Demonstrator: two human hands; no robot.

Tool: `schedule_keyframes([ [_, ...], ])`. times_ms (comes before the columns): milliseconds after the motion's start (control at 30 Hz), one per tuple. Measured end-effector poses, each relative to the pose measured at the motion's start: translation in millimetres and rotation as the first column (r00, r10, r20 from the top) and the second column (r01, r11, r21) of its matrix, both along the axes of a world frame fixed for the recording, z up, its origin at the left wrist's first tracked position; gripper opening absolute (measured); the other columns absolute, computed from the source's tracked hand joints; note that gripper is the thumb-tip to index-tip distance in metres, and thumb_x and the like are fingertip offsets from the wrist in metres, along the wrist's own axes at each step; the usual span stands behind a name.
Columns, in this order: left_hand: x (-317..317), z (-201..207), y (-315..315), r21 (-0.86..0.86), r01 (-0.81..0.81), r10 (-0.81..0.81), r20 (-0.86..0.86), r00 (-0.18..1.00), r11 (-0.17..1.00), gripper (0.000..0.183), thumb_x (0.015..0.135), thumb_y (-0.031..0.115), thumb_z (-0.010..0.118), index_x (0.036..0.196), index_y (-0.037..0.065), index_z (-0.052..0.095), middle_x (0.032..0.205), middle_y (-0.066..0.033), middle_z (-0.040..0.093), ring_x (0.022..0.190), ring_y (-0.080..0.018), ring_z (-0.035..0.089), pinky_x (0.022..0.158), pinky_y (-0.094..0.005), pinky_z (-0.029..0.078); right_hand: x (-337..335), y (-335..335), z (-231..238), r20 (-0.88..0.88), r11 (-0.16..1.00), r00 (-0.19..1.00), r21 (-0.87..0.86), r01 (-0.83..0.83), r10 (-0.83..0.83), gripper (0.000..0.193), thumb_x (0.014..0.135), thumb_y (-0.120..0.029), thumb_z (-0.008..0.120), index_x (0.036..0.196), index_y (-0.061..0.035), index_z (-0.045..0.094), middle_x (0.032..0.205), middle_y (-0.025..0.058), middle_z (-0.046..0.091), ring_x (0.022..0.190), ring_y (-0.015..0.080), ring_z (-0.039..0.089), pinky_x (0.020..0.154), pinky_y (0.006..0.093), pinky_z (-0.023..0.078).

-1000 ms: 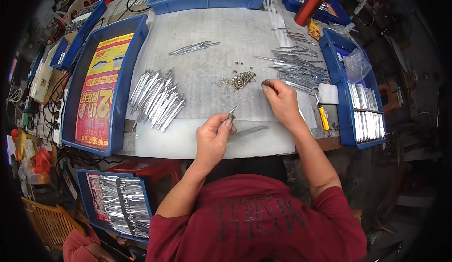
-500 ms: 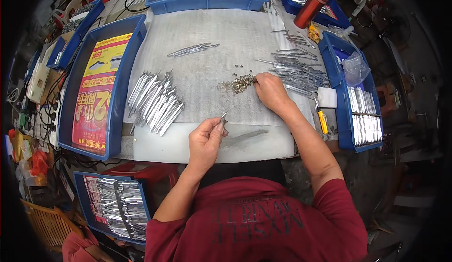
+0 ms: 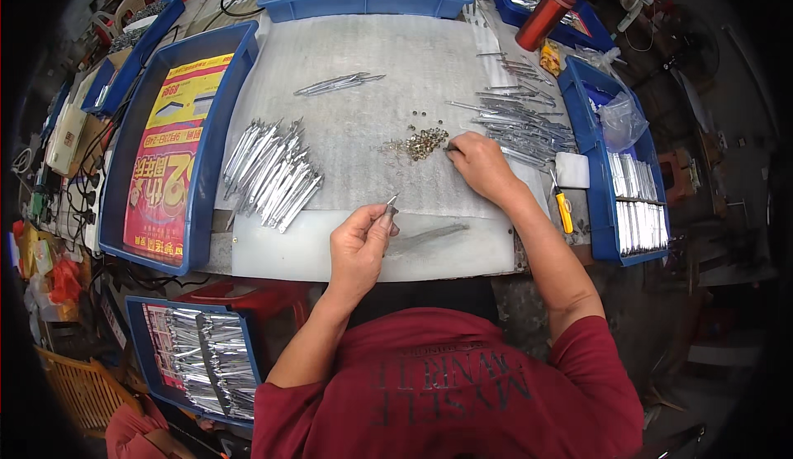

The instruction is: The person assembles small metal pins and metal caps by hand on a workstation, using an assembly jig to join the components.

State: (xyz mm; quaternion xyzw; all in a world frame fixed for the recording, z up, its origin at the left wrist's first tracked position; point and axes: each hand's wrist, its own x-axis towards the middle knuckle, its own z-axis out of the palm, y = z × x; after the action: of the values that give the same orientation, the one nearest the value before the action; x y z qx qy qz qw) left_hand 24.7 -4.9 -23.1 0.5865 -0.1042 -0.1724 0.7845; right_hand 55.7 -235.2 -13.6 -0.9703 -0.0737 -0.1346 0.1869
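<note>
My left hand (image 3: 361, 240) is closed around a thin silvery metal piece (image 3: 392, 201), its pointed tip sticking up past the thumb. My right hand (image 3: 481, 164) has its fingertips pinched together at the right edge of a small heap of brass-coloured metal bits (image 3: 428, 143). Whatever sits between those fingertips is too small or hidden to name. Left of the heap lies a pile of slim silvery metal strips (image 3: 271, 177). A smaller bunch of strips (image 3: 339, 84) rests farther back, and more dull strips (image 3: 529, 122) are spread beyond my right hand.
Blue trays stand around the work sheet (image 3: 330, 46): one with a printed sheet at left (image 3: 198, 211), one with strips at right (image 3: 607, 236), one at the back (image 3: 363, 5). A yellow-handled screwdriver (image 3: 564, 211), a white block (image 3: 572, 170) and a red cylinder (image 3: 545, 17) are at the right.
My right hand has shifted slightly right and down, away from the brass-coloured heap. My left hand holds its metal piece in nearly the same spot.
</note>
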Motion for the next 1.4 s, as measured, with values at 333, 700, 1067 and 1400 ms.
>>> schedule_keyframes([
  [333, -2, 1, 0, -0.011, -0.037, 0.037, 0.005, 0.999, 0.999, 0.014, 0.084, 0.007, 0.050, 0.094, -0.003, 0.054, 0.066, 0.0021, 0.049, 0.051, -0.0023, 0.039, 0.044, -0.0165, 0.031, 5, -4, 0, -0.045, 0.997, 0.999, 0.068, 0.024, -0.021, 0.012, 0.074, -0.009, 0.056, 0.077, 0.0021, 0.058, 0.075, 0.0170, 0.057, 0.070, 0.0315, 0.055, 0.065, 0.0369, 0.044],
  [700, 0, 3, -6, 0.118, -0.096, 0.094, 0.025, 0.995, 0.988, 0.015, 0.082, 0.005, 0.054, 0.093, -0.005, 0.057, 0.070, -0.0034, 0.054, 0.052, -0.0051, 0.046, 0.047, -0.0178, 0.039, 12, 6, -9, -0.027, 0.992, 0.998, -0.115, 0.055, -0.058, 0.007, 0.069, 0.000, 0.048, 0.069, 0.0050, 0.053, 0.069, 0.0211, 0.054, 0.068, 0.0346, 0.055, 0.062, 0.0402, 0.045],
  [1067, -1, 2, -14, 0.195, -0.230, 0.146, 0.370, 0.917, 0.953, 0.018, 0.081, 0.002, 0.053, 0.098, -0.003, 0.056, 0.073, -0.0044, 0.057, 0.053, -0.0040, 0.046, 0.047, -0.0168, 0.040, 9, 6, -1, -0.019, 0.984, 0.989, 0.104, 0.148, -0.147, 0.015, 0.067, -0.003, 0.047, 0.074, 0.0066, 0.055, 0.073, 0.0260, 0.055, 0.068, 0.0393, 0.054, 0.064, 0.0423, 0.044],
  [1400, -3, 5, -16, 0.053, -0.160, 0.133, 0.341, 0.931, 0.986, 0.018, 0.082, -0.001, 0.051, 0.099, -0.002, 0.057, 0.078, -0.0031, 0.055, 0.064, -0.0046, 0.047, 0.056, -0.0154, 0.038, -51, 60, 19, -0.203, 0.223, 0.979, 0.956, 0.191, 0.035, 0.007, 0.078, -0.007, 0.055, 0.078, 0.0008, 0.054, 0.066, -0.0003, 0.051, 0.057, 0.0056, 0.044, 0.052, 0.0175, 0.035],
])
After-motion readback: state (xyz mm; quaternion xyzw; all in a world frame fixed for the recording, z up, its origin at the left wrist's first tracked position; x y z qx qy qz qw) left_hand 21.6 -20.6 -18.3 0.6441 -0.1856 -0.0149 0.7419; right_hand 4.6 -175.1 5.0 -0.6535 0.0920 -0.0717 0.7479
